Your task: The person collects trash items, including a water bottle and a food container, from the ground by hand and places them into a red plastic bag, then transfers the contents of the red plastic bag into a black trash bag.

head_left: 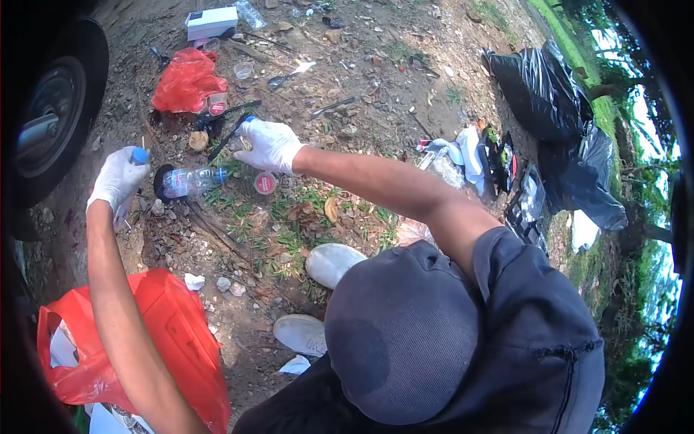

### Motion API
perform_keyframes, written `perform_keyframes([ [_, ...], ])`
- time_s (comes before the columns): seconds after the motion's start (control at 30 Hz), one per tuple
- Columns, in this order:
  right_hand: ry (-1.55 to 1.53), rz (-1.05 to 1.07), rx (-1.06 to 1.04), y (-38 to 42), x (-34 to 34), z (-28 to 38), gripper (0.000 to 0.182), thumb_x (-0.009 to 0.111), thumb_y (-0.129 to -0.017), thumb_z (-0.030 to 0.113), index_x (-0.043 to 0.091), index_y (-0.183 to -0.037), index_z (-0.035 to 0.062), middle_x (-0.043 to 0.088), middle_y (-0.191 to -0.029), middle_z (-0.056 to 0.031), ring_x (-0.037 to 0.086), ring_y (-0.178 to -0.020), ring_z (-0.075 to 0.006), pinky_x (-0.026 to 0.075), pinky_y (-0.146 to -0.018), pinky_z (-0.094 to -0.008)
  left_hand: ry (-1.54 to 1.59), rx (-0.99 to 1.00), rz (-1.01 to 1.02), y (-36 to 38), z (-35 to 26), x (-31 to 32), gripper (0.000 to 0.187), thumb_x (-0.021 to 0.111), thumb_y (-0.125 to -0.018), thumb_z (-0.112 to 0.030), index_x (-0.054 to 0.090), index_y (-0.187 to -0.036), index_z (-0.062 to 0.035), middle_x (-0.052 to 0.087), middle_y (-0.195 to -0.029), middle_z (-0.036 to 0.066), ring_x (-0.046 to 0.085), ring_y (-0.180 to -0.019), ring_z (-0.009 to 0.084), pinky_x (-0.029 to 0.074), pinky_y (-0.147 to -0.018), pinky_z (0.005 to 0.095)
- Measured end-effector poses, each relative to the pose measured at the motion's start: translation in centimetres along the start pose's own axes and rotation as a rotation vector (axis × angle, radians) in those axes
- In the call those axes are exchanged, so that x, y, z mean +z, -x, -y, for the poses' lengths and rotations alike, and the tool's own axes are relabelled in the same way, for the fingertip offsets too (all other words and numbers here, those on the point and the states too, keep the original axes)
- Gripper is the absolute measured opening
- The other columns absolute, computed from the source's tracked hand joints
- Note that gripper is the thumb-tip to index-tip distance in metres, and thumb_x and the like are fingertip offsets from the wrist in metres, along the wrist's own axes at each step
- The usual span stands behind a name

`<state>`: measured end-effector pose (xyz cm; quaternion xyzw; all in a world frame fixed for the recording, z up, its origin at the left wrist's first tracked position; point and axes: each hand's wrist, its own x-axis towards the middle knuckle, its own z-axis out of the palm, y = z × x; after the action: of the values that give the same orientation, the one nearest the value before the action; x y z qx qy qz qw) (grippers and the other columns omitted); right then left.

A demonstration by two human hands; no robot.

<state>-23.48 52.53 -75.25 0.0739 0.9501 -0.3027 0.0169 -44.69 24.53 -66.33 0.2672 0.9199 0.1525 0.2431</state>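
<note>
My left hand [118,179], in a white glove, is closed around a clear plastic bottle; its blue cap [139,155] sticks out above the fingers and the body is mostly hidden. My right hand [272,146], gloved too, is closed on something with a blue cap [248,118], seemingly a small bottle; its body is hidden. Between and below the hands, a clear water bottle [189,182] with a blue cap lies on its side on the ground. A small cup with a red-and-white lid [265,182] lies just below my right hand.
A red plastic bag [177,340] with rubbish stands at lower left. Another red bag [186,79], a white box [211,23] and cups litter the ground ahead. Black bags [546,94] and more litter [470,155] lie right. A vehicle wheel [58,108] is at left.
</note>
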Motion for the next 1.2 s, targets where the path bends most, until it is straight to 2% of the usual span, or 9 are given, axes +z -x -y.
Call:
perform_keyframes([
  [0.13,0.141,-0.102,-0.112,-1.1,-0.9,-4.4,0.062,0.082,-0.085,0.025,0.058,-0.14,0.0117,0.061,-0.119,-0.0228,0.071,-0.104,-0.0417,0.06,-0.085,-0.0507,-0.222,0.309,0.071,2.8,-5.7,6.1,0.077,0.096,-0.066,-0.027,0.066,-0.135,-0.008,0.065,-0.137,0.018,0.066,-0.12,0.0395,0.053,-0.102,0.046],
  [0.2,0.187,-0.021,-0.233,-1.8,-0.3,-6.2,0.06,0.08,-0.086,0.021,0.058,-0.142,0.0153,0.061,-0.12,-0.023,0.071,-0.104,-0.0411,0.06,-0.085,-0.05,-0.486,0.293,0.214,3.3,-6.9,7.2,0.101,0.1,-0.06,-0.027,0.056,-0.148,-0.0082,0.059,-0.148,0.018,0.064,-0.126,0.0375,0.052,-0.107,0.0452],
  [0.4,0.174,-0.013,-0.282,-1.8,2.7,-7.4,0.035,0.06,-0.097,0.011,0.067,-0.131,0.0137,0.062,-0.121,-0.0233,0.072,-0.105,-0.0397,0.06,-0.086,-0.0502,-0.578,0.223,-0.025,2.6,-4.2,11.8,0.083,0.094,-0.071,-0.019,0.056,-0.145,-0.0064,0.062,-0.143,0.018,0.066,-0.119,0.0366,0.054,-0.1,0.0472],
  [0.5,0.154,-0.036,-0.214,-2.0,3.1,-7.6,0.027,0.057,-0.098,0.013,0.067,-0.123,0.0105,0.064,-0.12,-0.0237,0.071,-0.106,-0.0404,0.059,-0.086,-0.0509,-0.676,0.158,-0.033,1.6,-5.4,12.3,0.06,0.086,-0.079,-0.015,0.063,-0.134,-0.0056,0.069,-0.128,0.018,0.07,-0.111,0.0364,0.057,-0.093,0.0474],
  [0.57,0.185,-0.051,-0.273,-3.0,3.0,-8.1,0.019,0.056,-0.099,0.016,0.069,-0.11,0.0085,0.066,-0.117,-0.0231,0.071,-0.103,-0.04,0.058,-0.085,-0.0513,-0.685,0.062,-0.106,0.8,-5.9,12.6,0.018,0.069,-0.089,-0.007,0.072,-0.106,-0.0057,0.075,-0.109,0.019,0.075,-0.101,0.0362,0.06,-0.085,0.046],
  [0.77,0.312,-0.122,-0.438,-4.0,2.9,-8.2,0.01,0.064,-0.094,0.017,0.069,-0.101,0.0106,0.071,-0.09,-0.0116,0.072,-0.087,-0.0348,0.056,-0.076,-0.0498,-0.681,0.095,-0.061,-2.7,-4.3,13.3,0.017,0.074,-0.087,-0.015,0.075,-0.103,-0.0084,0.077,-0.097,0.018,0.078,-0.093,0.0365,0.061,-0.081,0.047],
  [0.83,0.273,-0.14,-0.46,-4.2,3.1,-9.0,0.013,0.069,-0.091,0.018,0.068,-0.102,0.011,0.07,-0.089,-0.0115,0.072,-0.087,-0.0345,0.056,-0.076,-0.0497,-0.636,0.118,-0.068,-3.6,-3.2,13.4,0.028,0.085,-0.079,-0.023,0.075,-0.1,-0.0079,0.077,-0.096,0.018,0.076,-0.091,0.0379,0.06,-0.082,0.0474],
  [0.9,0.249,-0.127,-0.442,-4.3,2.7,-8.7,0.031,0.081,-0.083,0.022,0.065,-0.108,0.012,0.069,-0.092,-0.0115,0.071,-0.089,-0.0335,0.056,-0.076,-0.0492,-0.632,0.132,-0.067,-3.2,-3.2,13.1,0.021,0.079,-0.083,-0.018,0.075,-0.101,-0.0087,0.077,-0.097,0.018,0.077,-0.092,0.037,0.06,-0.081,0.0475],
  [1.2,0.126,-0.273,-0.29,-6.2,1.9,-6.0,0.045,0.078,-0.089,0.025,0.063,-0.127,0.0079,0.068,-0.104,-0.017,0.071,-0.098,-0.0365,0.057,-0.085,-0.0486,-0.419,0.037,-0.131,0.4,-4.9,12.6,0.035,0.082,-0.081,-0.02,0.068,-0.111,-0.0074,0.075,-0.103,0.019,0.075,-0.095,0.0383,0.06,-0.082,0.0489],
])
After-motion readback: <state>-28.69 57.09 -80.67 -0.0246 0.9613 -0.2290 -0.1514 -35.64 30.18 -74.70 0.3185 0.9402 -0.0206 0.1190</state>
